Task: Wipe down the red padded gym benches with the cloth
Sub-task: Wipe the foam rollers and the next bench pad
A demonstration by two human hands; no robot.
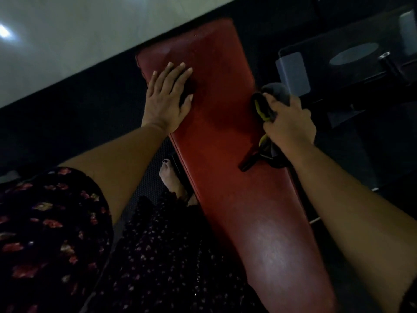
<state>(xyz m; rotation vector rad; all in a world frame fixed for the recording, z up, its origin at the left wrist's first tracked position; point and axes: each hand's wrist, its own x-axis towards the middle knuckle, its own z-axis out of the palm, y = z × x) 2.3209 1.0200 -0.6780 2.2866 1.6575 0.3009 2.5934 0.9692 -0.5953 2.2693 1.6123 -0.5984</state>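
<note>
A long red padded bench (225, 136) runs from the upper middle down to the lower right of the head view. My left hand (167, 100) lies flat on its far left edge with the fingers spread. My right hand (286, 123) grips a bunched dark grey cloth (276, 92) with a yellow-green edge at the bench's right edge. Part of the cloth hangs below my wrist and lies on the pad.
Dark gym equipment with grey metal parts (293, 73) stands close to the right of the bench. A pale tiled floor (79, 37) lies at the upper left beyond black matting (67, 132). My bare foot (173, 184) stands beside the bench's left side.
</note>
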